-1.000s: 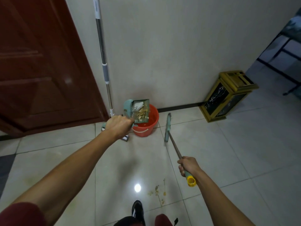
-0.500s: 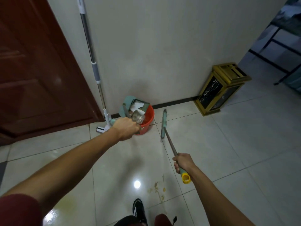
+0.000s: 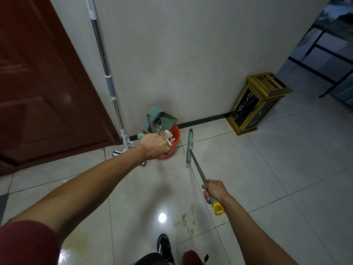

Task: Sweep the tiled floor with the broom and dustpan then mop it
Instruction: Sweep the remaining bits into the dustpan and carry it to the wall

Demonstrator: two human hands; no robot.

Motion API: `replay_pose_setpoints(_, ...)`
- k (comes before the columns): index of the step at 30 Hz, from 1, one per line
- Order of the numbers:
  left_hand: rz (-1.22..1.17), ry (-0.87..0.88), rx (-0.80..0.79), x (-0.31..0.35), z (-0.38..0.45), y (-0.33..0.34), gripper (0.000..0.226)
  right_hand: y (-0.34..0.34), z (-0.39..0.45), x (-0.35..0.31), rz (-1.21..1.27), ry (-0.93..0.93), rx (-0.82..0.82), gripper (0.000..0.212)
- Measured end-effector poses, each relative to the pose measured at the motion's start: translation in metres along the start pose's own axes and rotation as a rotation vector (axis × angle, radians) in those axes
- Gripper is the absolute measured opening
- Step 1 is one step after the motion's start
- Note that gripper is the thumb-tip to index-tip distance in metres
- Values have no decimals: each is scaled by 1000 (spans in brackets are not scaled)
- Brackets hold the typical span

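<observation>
My left hand (image 3: pixel 155 148) grips the handle of a teal dustpan (image 3: pixel 160 118), which is tipped over a red bucket (image 3: pixel 174 138) by the wall; scraps and paper lie in the bucket. My right hand (image 3: pixel 214 191) is closed around the broom handle near its yellow end cap (image 3: pixel 218 209). The broom's teal head (image 3: pixel 190 146) rests on the tiles just right of the bucket. A mop (image 3: pixel 107 73) with a grey and white pole leans on the wall left of the bucket. Yellowish crumbs (image 3: pixel 184 222) remain on the floor near my feet.
A dark red door (image 3: pixel 44 88) fills the left. A gold and black bin (image 3: pixel 256 103) stands against the wall at right. Black metal frames (image 3: pixel 324 60) stand at the far right. My shoe (image 3: pixel 165 247) is at the bottom.
The dustpan has tilted further over the bucket and its litter has slid down into it. My left hand dropped lower. The broom has stayed about where it was.
</observation>
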State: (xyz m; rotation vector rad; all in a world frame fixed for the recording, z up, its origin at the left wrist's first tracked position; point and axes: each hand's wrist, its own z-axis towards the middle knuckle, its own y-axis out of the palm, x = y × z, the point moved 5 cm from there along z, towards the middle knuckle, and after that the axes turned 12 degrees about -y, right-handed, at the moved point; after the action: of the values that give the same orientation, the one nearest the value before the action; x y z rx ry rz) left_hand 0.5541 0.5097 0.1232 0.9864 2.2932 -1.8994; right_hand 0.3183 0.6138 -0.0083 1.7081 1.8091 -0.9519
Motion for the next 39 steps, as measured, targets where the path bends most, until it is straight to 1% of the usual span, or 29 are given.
replay_pose_setpoints(3, 32, 33, 40, 7, -1, 2, 22, -1, -1, 3, 14, 6, 3, 13)
replay_pose_setpoints(7, 101, 107, 53, 25, -6, 6, 19, -4, -5, 8, 15, 17, -4, 15)
replay_pose_setpoints(10, 159, 157, 31, 33, -10, 4, 19, -7, -7, 12, 22, 25, 1, 9)
replay_pose_setpoints(13, 140, 139, -6, 30, -7, 5, 14, -10, -8, 15, 31, 36, 5, 7)
replay_pose_setpoints(16, 114, 131, 19, 23, -2, 1, 15, -14, -6, 17, 31, 41, 2, 7)
replay_pose_setpoints(19, 112, 144, 63, 21, -1, -9, 20, -17, -5, 18, 26, 34, 8, 7)
replay_pose_setpoints(24, 130, 139, 64, 28, -4, -12, 23, -21, -4, 19, 8, 23, 8, 7)
replay_pose_setpoints(28, 70, 24, 7, 27, -9, -12, 19, -29, -5, 20, -9, 18, -7, 7)
replay_pose_setpoints(30, 11, -41, 3, 31, -13, -21, 19, -36, -7, 22, -25, 10, -26, 7)
replay_pose_setpoints(33, -91, -165, 25, 40, -27, -39, 17, -49, -9, 26, -58, -6, -55, 7)
replay_pose_setpoints(36, -192, -319, 57, 51, -47, -49, 20, -67, -12, 31, -76, -14, -87, 6)
replay_pose_setpoints(39, -260, -481, 124, 64, -76, -60, 20, -88, -19, 41, -100, -17, -141, 4)
